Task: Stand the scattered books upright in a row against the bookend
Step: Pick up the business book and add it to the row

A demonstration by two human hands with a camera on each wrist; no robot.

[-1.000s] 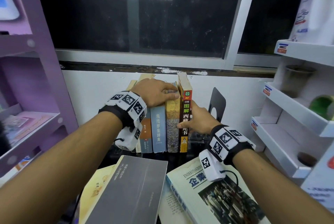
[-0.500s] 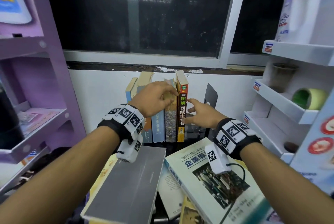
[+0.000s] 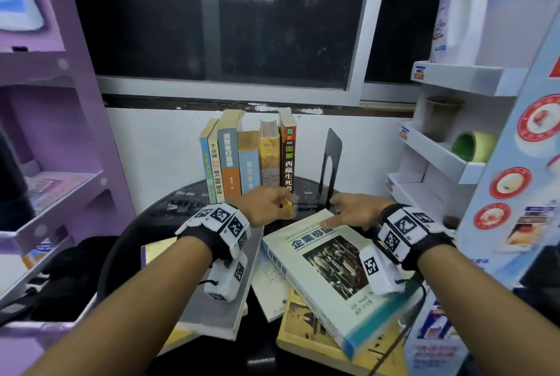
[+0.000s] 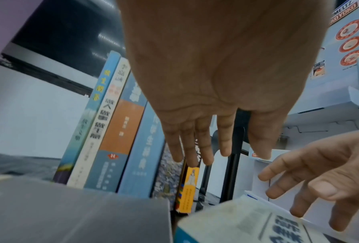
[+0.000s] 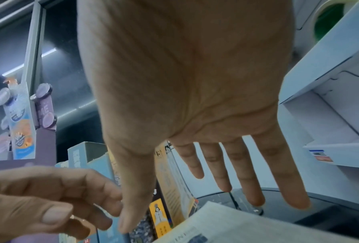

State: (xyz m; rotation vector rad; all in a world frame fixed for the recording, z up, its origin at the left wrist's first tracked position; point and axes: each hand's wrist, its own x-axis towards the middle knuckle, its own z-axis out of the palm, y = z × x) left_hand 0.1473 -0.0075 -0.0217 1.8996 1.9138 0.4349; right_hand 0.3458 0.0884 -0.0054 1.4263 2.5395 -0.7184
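Note:
Several books (image 3: 247,160) stand upright in a row at the back of the round black table (image 3: 157,218). The dark red book (image 3: 288,157) ends the row on the right. The black bookend (image 3: 331,160) stands apart from it, further right. My left hand (image 3: 266,207) hovers open low in front of the row, holding nothing, its fingers (image 4: 203,148) straight. My right hand (image 3: 354,213) is open with spread fingers (image 5: 245,172) over the far edge of a white book (image 3: 327,266) lying flat. A grey book (image 3: 218,287) lies flat under my left wrist.
A yellow book (image 3: 303,333) and loose printed pages (image 3: 269,281) lie under the white book. A purple shelf unit (image 3: 60,163) stands at the left. White shelves (image 3: 439,157) with a tape roll (image 3: 472,146) and a bottle (image 3: 460,11) stand at the right.
Both hands let go of the upright row and drew back and down toward me. The left left the book tops; the right left the dark red book's side and now hovers over the white book.

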